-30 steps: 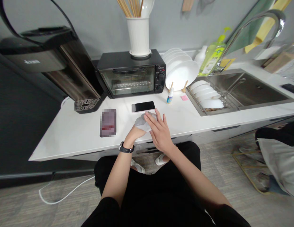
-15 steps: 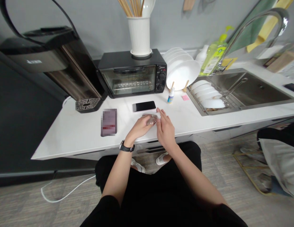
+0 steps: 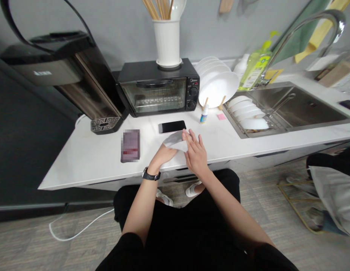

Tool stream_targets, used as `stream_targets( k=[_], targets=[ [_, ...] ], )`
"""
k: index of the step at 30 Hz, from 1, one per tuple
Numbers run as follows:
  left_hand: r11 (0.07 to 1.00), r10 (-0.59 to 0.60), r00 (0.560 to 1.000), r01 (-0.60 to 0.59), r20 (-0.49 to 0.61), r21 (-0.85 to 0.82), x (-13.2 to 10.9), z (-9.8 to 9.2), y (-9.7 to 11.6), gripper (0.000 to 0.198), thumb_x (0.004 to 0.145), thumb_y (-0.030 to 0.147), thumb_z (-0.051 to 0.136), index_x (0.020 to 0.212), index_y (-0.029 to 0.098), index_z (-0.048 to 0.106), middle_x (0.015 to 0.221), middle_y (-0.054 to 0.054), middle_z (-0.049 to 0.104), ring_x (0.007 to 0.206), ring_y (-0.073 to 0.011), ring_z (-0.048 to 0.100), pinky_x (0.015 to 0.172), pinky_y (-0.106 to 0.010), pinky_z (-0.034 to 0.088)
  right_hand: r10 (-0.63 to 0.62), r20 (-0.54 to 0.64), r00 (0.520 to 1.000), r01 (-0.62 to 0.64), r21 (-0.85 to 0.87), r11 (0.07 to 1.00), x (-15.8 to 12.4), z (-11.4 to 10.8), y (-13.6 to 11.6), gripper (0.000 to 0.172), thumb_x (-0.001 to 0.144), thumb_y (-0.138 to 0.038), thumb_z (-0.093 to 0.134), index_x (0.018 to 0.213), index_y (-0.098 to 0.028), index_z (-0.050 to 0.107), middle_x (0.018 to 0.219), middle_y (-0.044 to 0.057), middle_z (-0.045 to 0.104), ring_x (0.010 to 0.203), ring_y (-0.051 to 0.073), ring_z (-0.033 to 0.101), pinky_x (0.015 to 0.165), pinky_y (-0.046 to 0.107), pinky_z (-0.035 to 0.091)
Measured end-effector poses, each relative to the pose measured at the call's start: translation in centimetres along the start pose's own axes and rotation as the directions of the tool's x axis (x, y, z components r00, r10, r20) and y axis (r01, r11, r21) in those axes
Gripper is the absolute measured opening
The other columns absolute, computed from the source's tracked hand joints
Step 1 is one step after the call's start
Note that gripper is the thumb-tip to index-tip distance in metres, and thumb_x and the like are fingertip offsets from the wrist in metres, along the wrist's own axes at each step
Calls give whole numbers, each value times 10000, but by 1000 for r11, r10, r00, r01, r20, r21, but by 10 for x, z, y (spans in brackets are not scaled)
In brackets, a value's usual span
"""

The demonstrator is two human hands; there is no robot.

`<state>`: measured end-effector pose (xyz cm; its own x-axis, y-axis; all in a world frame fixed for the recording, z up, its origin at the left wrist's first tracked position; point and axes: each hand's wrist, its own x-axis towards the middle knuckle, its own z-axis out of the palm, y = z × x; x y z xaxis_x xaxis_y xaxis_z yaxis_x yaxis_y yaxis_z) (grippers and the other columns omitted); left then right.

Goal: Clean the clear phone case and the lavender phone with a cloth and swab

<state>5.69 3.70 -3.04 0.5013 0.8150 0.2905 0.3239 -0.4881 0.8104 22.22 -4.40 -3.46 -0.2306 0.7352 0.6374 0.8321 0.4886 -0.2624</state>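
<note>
Apparently midway, with no finished result visible: handling a pale cloth (image 3: 176,140) just in front of the phone (image 3: 171,127), between left hand (image 3: 163,154), closure hidden beneath, and right hand (image 3: 196,156), fingers extended against it. Cannot tell the amount left.

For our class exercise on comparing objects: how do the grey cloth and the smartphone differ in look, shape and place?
The grey cloth looks pale, while the smartphone shows a dark screen. The cloth is bent; the smartphone lies flat. The cloth covers part of the left hand, while the smartphone rests on the white countertop. Both look thin.
</note>
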Motion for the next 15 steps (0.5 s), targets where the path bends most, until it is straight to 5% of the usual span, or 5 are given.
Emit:
stream_targets(
  k=[4, 9, 13, 15],
  targets=[
    [1000, -24, 997, 24, 79, 3, 4, -2, 14, 293, 1014, 282, 573, 1234, 191, 745, 1305, -88, 782, 1347, -272, 671, 1232, -439, 479, 156, -48, 987, -154, 46, 987, 3, 0, 6, 649, 1089, -215, 293, 1732, -223, 204, 1733, 88, 413, 1662, 270, 267, 1332, 600, 273],
    [996, -20, 999, 17, 39, 86, 5, -1, 18, 248, 989, 253, 604, 1163, 185, 767, 1243, -105, 796, 1206, -277, 732, 1107, -410, 556, 387, -18, 922, -377, 197, 905, 18, -1, -4, 533, 1108, -230, 264, 1589, -238, 493, 1567, 81, 629, 1582, 281, 443, 1294, 624, 345],
    [993, -59, 996, 51, 73, 110, 4, -1, 14, 243, 1001, 255, 548, 958, 185, 777, 918, -66, 812, 1043, -271, 775, 1032, -402, 600, 283, -22, 959, -269, 247, 931, 23, -2, -15, 551, 1110, -234, 268, 1634, -285, 431, 1610, 43, 585, 1653, 282, 294, 1321, 654, 268],
    [995, -32, 999, 29, 20, 98, 3, 0, 7, 214, 981, 237, 575, 1032, 201, 780, 964, -68, 814, 1123, -274, 765, 1066, -407, 594, 199, -33, 979, -188, 213, 959, 20, -4, -19, 579, 1107, -245, 283, 1678, -296, 357, 1653, 27, 537, 1690, 296, 158, 1331, 674, 215]
  ],
)
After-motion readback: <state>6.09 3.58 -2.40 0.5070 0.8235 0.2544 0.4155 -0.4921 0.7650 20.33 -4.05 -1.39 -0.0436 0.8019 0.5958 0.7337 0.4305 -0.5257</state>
